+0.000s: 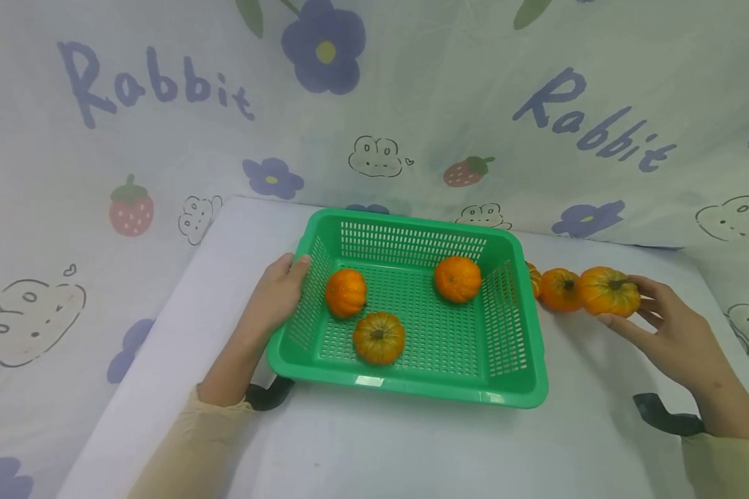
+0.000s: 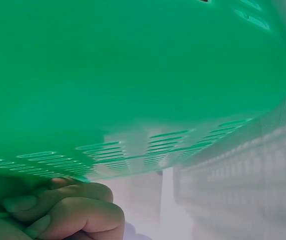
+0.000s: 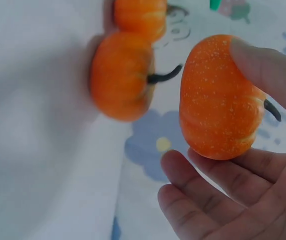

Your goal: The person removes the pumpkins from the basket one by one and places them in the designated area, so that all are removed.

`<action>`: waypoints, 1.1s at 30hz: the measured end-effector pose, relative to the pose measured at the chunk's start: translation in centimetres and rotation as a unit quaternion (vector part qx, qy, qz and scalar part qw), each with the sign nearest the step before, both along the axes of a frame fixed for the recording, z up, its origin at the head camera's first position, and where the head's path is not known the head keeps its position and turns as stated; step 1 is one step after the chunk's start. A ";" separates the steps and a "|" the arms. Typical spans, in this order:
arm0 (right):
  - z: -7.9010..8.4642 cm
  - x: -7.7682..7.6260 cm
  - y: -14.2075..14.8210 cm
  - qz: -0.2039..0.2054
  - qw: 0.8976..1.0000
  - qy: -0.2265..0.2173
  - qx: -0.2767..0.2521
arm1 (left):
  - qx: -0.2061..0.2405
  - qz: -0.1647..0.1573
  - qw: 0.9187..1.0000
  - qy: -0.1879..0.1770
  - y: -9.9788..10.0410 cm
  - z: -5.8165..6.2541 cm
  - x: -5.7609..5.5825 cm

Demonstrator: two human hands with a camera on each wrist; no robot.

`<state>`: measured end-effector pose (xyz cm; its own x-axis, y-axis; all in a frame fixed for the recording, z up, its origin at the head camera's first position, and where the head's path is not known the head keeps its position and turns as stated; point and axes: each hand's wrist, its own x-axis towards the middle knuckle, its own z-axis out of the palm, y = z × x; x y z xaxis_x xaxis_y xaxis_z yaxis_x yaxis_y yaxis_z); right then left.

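Observation:
My left hand (image 1: 281, 287) grips the left rim of a green plastic basket (image 1: 437, 391); its curled fingers (image 2: 82, 212) show under the rim in the left wrist view. Inside the basket lie three small pumpkins: one at the left (image 1: 346, 293), one at the front (image 1: 379, 338) and one at the back right (image 1: 458, 279). To the right of the basket, my right hand (image 1: 680, 336) holds another small pumpkin (image 3: 220, 97) between thumb and fingers, apart from the table in the right wrist view. A second pumpkin (image 3: 122, 77) with a dark stem sits on the table beside it.
A further pumpkin (image 1: 533, 280) is partly hidden behind the basket's right wall. The white table (image 1: 362, 450) is backed by a hanging cloth (image 1: 412, 83) printed with rabbits, flowers and strawberries. Dark curved straps (image 1: 664, 416) are at both wrists.

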<state>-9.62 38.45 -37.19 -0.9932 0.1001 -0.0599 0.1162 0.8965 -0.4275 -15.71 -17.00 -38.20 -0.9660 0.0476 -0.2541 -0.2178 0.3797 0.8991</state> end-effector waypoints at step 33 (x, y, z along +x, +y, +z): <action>-3.4 -2.8 4.6 -0.061 0.991 -0.117 -0.035 | -0.009 -0.008 1.000 -0.009 -0.1 0.1 0.0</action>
<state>-12.38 43.05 -40.57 -0.9320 0.2055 -0.2986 0.3248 0.8392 -0.4361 -15.70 -17.14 -38.05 -0.9607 0.0579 -0.2716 -0.2270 0.3999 0.8880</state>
